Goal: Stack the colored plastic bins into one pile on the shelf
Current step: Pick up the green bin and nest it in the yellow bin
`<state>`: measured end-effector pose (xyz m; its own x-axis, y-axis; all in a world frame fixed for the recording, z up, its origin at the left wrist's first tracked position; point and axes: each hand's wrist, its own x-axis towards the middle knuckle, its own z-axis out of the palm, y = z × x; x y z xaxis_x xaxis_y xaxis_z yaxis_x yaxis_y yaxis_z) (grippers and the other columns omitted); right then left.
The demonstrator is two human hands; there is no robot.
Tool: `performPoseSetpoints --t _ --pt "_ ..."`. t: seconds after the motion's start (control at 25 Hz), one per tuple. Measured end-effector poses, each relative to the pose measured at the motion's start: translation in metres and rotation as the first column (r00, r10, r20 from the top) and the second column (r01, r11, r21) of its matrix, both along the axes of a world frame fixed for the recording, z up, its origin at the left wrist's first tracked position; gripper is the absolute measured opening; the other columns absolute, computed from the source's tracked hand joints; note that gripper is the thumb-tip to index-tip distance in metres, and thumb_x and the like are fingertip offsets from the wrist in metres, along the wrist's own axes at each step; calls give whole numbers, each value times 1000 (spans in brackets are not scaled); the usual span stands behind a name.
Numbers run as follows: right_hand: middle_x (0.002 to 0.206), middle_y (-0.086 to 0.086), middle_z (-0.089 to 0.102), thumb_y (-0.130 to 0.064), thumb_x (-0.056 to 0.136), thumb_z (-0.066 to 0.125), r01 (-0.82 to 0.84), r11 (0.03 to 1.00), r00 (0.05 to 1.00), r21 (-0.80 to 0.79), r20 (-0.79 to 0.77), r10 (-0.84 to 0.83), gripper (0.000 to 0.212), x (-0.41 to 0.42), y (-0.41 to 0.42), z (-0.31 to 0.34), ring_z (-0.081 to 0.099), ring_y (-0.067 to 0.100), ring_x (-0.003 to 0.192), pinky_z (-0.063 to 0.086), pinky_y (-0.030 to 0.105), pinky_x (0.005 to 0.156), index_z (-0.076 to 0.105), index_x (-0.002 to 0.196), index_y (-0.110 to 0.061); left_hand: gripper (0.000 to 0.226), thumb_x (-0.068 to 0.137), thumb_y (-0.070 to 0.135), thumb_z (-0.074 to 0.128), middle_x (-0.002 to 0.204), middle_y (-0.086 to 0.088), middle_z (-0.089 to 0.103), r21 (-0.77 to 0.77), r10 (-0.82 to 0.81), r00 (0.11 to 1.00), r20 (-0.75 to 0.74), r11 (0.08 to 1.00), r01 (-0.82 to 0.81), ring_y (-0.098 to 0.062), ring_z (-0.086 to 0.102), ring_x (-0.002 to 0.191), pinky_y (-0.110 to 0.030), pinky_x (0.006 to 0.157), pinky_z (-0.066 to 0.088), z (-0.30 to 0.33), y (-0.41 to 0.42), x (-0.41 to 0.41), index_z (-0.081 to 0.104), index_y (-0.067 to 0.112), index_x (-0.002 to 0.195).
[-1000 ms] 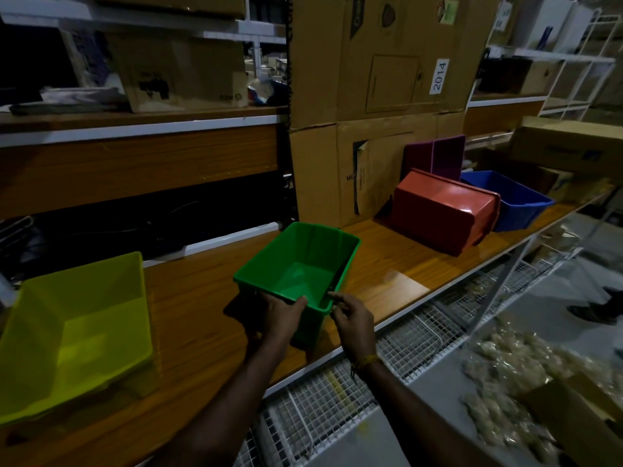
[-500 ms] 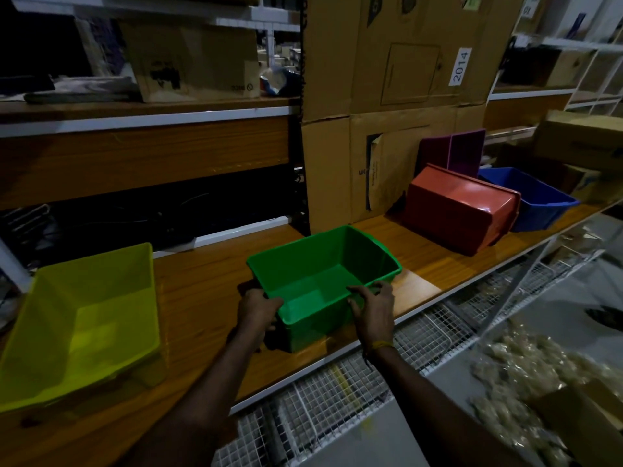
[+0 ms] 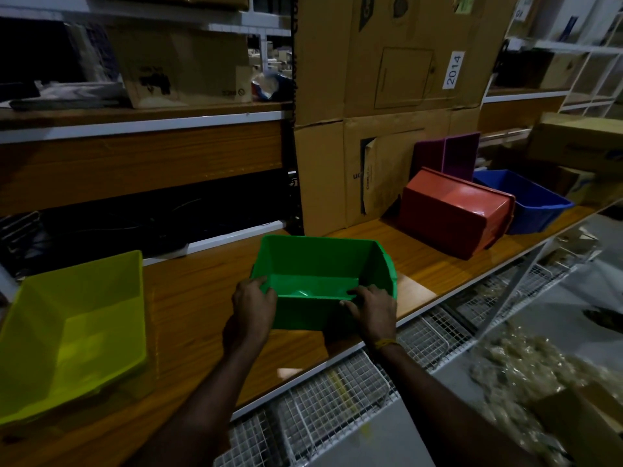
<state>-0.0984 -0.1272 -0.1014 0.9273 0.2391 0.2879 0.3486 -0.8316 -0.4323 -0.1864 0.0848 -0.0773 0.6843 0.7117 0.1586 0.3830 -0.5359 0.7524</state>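
1. Head view, surface and room: a wooden shelf point(image 3: 188, 308) runs from the lower left of the frame up toward the right edge, with a white wire grid point(image 3: 323, 409) below its front lip. Tall cardboard boxes point(image 3: 387, 112) stand at the back in the upper centre, one bearing a label reading 2014. The light is dim.
2. The green bin point(image 3: 320, 267) sits upright at the centre of the frame, mouth up and tipped slightly toward the camera, its long axis running left to right along the shelf.
3. The left hand point(image 3: 253, 305) grips the near left corner of its rim, fingers curled over the edge. The right hand point(image 3: 371, 305) holds the near right corner, fingers curled onto the rim.
4. A yellow bin point(image 3: 70, 335) lies at the left edge, mouth up. At the right, a red bin point(image 3: 455, 210) lies tipped over, just beside a blue bin point(image 3: 526, 203); a purple bin point(image 3: 445, 153) stands on edge behind them.
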Motion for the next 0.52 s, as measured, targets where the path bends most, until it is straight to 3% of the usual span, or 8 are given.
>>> performPoseSetpoints --t 0.12,0.2,0.28,0.4,0.52 --pt "107 9 65 -35 90 64 -55 991 998 118 -37 59 29 -10 11 1 61 29 100 48 44 85 67 116 -23 41 93 28 61 147 -14 42 -8 -136 985 -109 991 136 -29 60 109 -44 84 57 -7 -23 5 58 22 133" --pt "107 12 64 -27 93 60 -58 962 997 268 -41 71 25 -14 14 6 64 30 98 52 42 82 68 115 -17 43 95 35 58 163 -13 15 -23 -228 961 -154 974 227 -37 43 135 -48 103 47 -15 -40 7 55 26 137" --pt "107 13 63 -21 95 58 -51 940 997 337 -30 64 23 -15 13 11 63 29 99 51 37 83 69 113 -13 43 95 42 55 165 -11 3 -7 -335 925 -178 941 339 -39 28 145 -49 111 39 -23 -54 7 55 32 136" --pt "108 14 64 -16 95 57 -56 915 996 400 -37 77 22 -17 12 15 62 27 101 49 34 87 70 111 -10 34 91 50 56 164 -10 12 36 -435 867 -243 889 456 -41 18 147 -47 113 32 -23 -67 5 65 36 120" --pt "106 14 64 -16 94 58 -47 904 995 425 -61 80 21 -19 12 14 63 27 100 51 37 89 71 109 -10 25 84 49 63 158 -11 27 27 -452 869 -204 884 466 -36 25 143 -44 110 35 -20 -61 5 70 30 97"
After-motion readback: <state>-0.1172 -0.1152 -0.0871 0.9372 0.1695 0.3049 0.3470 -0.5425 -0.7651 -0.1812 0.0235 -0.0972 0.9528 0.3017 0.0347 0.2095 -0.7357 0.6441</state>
